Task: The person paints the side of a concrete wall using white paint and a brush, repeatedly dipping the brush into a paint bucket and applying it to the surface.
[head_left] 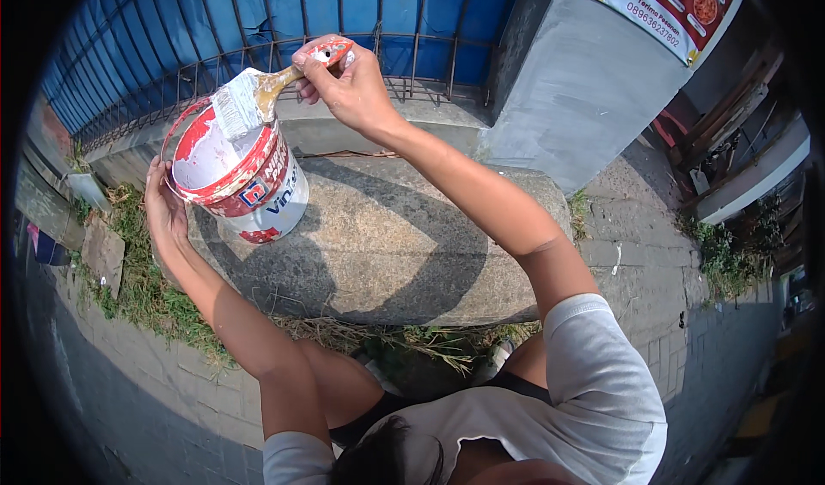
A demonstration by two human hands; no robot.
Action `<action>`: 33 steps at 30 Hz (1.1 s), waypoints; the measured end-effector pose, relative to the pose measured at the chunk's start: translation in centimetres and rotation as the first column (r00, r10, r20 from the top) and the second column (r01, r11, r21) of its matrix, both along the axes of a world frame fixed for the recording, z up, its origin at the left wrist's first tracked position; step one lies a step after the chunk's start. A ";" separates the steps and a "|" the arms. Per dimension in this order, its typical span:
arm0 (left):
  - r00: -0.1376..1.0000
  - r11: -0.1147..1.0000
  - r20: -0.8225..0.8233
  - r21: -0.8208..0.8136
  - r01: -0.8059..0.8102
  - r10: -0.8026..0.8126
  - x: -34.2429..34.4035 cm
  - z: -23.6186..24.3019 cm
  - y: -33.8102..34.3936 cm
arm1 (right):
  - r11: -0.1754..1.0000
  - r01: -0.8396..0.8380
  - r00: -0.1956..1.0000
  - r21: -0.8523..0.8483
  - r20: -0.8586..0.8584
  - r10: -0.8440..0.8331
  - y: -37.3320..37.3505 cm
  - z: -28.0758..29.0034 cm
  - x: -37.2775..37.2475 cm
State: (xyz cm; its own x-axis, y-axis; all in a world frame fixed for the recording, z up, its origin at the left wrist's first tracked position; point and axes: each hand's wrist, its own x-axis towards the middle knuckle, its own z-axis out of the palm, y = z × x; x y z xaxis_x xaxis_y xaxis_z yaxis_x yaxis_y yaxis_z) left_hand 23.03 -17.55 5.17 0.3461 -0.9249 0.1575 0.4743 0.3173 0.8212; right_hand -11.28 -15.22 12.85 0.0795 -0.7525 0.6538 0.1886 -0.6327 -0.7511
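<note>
My right hand (pixel 348 85) is closed around the handle of a paintbrush (pixel 271 88), whose wide bristles are coated in white paint. The bristles hang over the open mouth of a red and white paint bucket (pixel 288 195), at its far rim. Pale paint smears the bucket's inner wall and rim. On the bucket's left side my left hand (pixel 166 200) curls its fingers against the wall near the rim, steadying or gripping it. The bucket tilts slightly on a rough concrete slab (pixel 369 249).
Beyond the slab runs a low ledge with a metal bar fence (pixel 361 12) backed by blue sheeting. A grey pillar (pixel 563 81) with a food banner (pixel 666 8) rises at the right. Grass (pixel 142 287) grows left of the slab, beside paving (pixel 198 390).
</note>
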 end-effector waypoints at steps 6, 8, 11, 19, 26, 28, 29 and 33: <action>0.980 0.995 0.183 -0.078 -0.058 0.071 0.1 0.7 -0.6 | 0.776 -0.285 0.912 0.563 0.409 0.039 -2.0 -1.2 -1.6; 0.909 0.980 0.376 0.017 -0.200 0.179 0.2 0.8 -0.9 | 0.667 -0.430 0.822 0.609 0.570 0.010 -2.6 -1.8 -3.1; 0.862 0.977 0.466 -0.025 -0.213 0.200 0.6 0.7 -1.0 | 0.705 -0.514 0.720 0.489 0.692 0.045 -3.2 -1.8 -7.2; 0.790 0.971 0.567 -0.094 -0.219 0.234 1.3 0.1 -1.6 | 0.856 0.392 0.883 0.338 0.122 -0.453 -3.2 8.9 -24.8; 0.817 0.972 0.528 -0.155 -0.175 0.232 1.6 -0.6 -2.4 | 0.529 0.788 0.156 -0.315 -0.729 -0.666 -3.6 11.2 -28.2; 0.804 0.968 0.541 -0.176 -0.180 0.248 1.6 -0.7 -2.5 | 0.445 0.706 -0.185 -0.552 -0.749 -0.636 -4.2 9.7 -27.5; 0.812 0.968 0.528 -0.157 -0.194 0.248 1.6 -0.7 -2.4 | 0.444 0.714 -0.174 -0.541 -0.752 -0.636 -4.6 8.9 -27.2; 0.779 0.963 0.567 -0.179 -0.201 0.268 2.0 -0.7 -2.2 | 0.459 0.609 -0.295 -0.647 -0.722 -0.626 -7.2 6.0 -26.6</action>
State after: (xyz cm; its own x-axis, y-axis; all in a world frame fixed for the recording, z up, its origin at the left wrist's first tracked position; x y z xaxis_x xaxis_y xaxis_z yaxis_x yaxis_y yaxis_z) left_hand 25.07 -19.76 4.45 0.3619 -0.7940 0.4884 -0.1826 0.4534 0.8724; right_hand -37.91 -22.41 18.85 -0.0006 -0.8070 0.5905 -0.9939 0.0653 0.0884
